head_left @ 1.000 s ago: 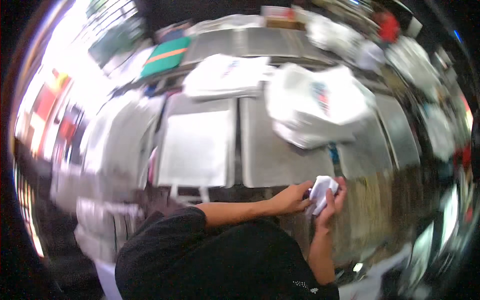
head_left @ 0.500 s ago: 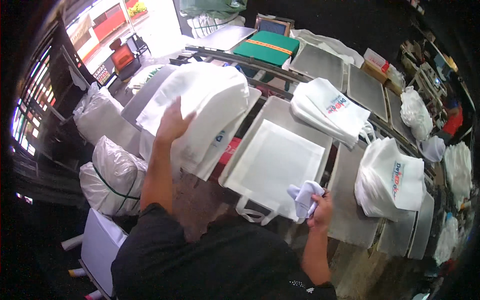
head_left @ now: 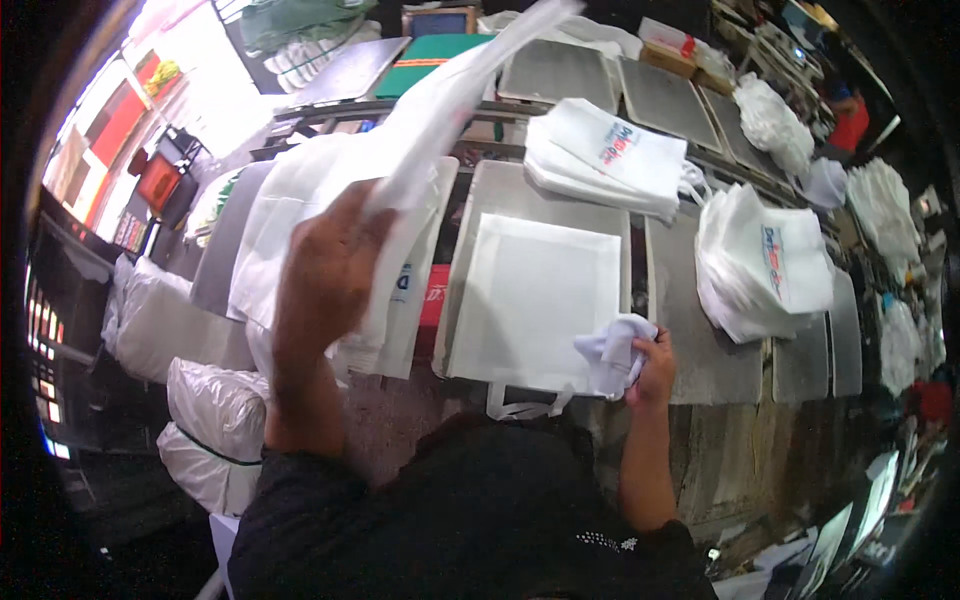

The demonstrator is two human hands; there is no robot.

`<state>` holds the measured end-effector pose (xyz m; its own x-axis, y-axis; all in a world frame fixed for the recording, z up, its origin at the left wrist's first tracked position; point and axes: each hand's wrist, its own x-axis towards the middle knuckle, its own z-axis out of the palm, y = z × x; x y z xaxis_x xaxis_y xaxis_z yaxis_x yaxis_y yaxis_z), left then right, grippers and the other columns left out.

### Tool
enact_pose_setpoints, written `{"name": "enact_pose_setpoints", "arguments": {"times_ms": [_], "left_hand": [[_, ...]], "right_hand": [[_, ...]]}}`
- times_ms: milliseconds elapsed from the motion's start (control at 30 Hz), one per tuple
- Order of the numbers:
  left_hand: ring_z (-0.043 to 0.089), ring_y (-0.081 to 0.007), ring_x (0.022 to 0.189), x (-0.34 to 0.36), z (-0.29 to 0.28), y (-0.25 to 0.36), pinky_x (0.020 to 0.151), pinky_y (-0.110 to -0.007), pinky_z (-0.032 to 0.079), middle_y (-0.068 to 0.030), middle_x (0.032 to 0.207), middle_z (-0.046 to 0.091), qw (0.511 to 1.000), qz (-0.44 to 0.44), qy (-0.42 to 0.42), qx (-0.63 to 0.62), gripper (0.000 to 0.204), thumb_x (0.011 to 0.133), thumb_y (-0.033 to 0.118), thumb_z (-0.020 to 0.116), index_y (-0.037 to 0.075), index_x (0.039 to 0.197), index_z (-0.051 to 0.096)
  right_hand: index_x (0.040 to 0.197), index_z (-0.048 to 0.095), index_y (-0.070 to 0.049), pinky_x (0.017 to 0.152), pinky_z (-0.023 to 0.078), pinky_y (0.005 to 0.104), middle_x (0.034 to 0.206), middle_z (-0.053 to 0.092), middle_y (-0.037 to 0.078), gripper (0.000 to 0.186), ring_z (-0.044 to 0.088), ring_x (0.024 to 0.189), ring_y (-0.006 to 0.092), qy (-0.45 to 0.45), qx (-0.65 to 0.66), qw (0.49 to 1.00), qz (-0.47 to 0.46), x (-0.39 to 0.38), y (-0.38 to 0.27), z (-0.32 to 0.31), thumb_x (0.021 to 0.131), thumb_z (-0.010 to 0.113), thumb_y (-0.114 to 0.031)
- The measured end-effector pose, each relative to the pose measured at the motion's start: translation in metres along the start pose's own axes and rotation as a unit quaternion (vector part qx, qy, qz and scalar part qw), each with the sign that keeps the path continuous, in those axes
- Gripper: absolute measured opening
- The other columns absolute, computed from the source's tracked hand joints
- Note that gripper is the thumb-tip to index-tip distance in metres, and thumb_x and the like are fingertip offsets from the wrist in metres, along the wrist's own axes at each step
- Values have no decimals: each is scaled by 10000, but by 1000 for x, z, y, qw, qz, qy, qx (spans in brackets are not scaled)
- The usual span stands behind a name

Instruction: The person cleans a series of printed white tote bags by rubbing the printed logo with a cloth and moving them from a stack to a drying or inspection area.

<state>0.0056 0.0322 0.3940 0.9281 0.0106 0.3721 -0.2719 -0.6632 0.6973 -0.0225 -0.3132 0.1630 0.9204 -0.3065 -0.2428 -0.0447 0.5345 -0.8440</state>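
Note:
My left hand (head_left: 335, 265), blurred, grips a white bag (head_left: 450, 105) lifted at a slant over a pile of white bags (head_left: 280, 230) on the left trays. My right hand (head_left: 652, 365) clutches a folded white cloth (head_left: 610, 350) at the lower right corner of a flat white bag (head_left: 535, 290) lying on a grey metal tray (head_left: 540, 190), its handles hanging over the front edge. Behind that tray lies a stack of printed white bags (head_left: 590, 160); to the right, another stack (head_left: 760, 265) sits on a grey plate.
Farther back are metal plates (head_left: 665, 100), a green board (head_left: 410, 70) and cardboard boxes (head_left: 668, 55). Tied plastic-wrapped bundles (head_left: 215, 420) sit at lower left. A chair (head_left: 165, 180) is by the bright doorway. A person in red (head_left: 848, 120) is at the far right.
My left hand went from holding the cloth with my right to the left pile, and now has a bag raised from it. My right hand keeps the cloth; the view has turned.

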Motion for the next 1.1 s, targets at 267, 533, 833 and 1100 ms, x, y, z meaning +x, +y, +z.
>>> {"name": "enact_pose_setpoints", "arguments": {"times_ms": [267, 533, 833, 1100], "left_hand": [[645, -164, 779, 4, 95, 12, 740, -285, 527, -98, 983, 644, 827, -156, -67, -536, 331, 983, 205, 505, -22, 1223, 527], [632, -180, 918, -73, 219, -67, 806, -329, 527, -88, 1076, 621, 793, -344, -39, -502, 292, 1012, 205, 447, 36, 1244, 502], [619, -220, 955, -165, 258, -211, 852, -365, 489, -105, 1044, 638, 879, -448, -50, -157, 330, 956, 184, 540, -15, 1217, 513], [480, -364, 1201, -123, 247, -128, 1033, -450, 365, -207, 1287, 517, 983, -106, -29, 147, 485, 830, 111, 646, 9, 1281, 499]], "right_hand": [[1054, 515, -66, 831, 498, 349, 966, 563, 73, 362, 582, 898, 200, 78, -6, 993, -86, -39, -50, -32, 720, 555, 68], [1038, 519, -51, 817, 490, 326, 955, 570, 79, 285, 586, 895, 198, 172, -22, 981, -91, -36, -90, -102, 757, 521, -5], [1088, 546, -32, 868, 460, 323, 1026, 565, 85, 296, 567, 959, 193, 102, -118, 985, -66, 24, -61, -104, 801, 616, -44], [1109, 620, -40, 944, 428, 419, 1092, 518, 178, 278, 527, 1034, 332, -125, -535, 793, -265, 69, 32, -37, 845, 608, -126]]}}
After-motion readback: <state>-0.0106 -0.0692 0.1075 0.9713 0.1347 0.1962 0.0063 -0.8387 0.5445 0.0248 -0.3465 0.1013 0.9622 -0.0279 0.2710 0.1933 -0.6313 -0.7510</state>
